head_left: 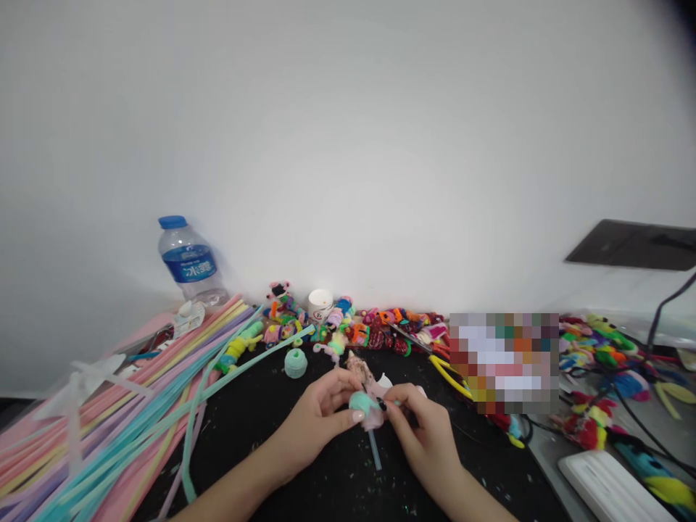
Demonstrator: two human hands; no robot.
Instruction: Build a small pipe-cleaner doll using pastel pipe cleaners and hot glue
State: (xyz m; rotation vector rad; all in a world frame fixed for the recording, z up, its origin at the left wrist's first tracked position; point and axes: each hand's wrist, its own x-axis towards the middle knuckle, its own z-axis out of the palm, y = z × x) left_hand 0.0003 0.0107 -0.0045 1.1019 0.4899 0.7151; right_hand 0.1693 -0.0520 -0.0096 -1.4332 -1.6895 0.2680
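My left hand [315, 420] and my right hand [427, 435] meet over a black mat [261, 428]. Between their fingertips is a small pipe-cleaner figure [363, 404] with a mint-green ball, pink fuzz and a pale blue stem hanging down. My left thumb and fingers pinch the green part. My right fingers are closed on the figure's right side. A mint-green coil [295, 362] lies on the mat just beyond my left hand.
A heap of long pastel pipe cleaners [125, 428] fans out at the left. A water bottle [190, 262], a small white cup [320, 303] and a row of finished colourful figures [380, 330] line the wall. Yellow-handled pliers [449, 373], cables and more figures lie right.
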